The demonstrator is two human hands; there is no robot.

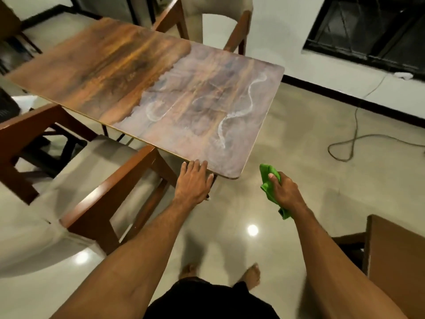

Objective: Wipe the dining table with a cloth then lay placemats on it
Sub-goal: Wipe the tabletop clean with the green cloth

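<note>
The wooden dining table (128,72) stretches away from me; its near half is dull with whitish dusty streaks, its far half looks darker and shiny. My left hand (192,183) lies flat with fingers spread on the table's near corner edge. My right hand (284,188) hovers over the floor just right of that corner, shut on a crumpled green cloth (268,183). No placemats are in view.
A wooden chair with a pale cushion (96,178) stands at the left of the table, another chair (220,21) at the far end. A brown box or furniture corner (395,252) is at the lower right. A cable (354,143) loops on the tiled floor.
</note>
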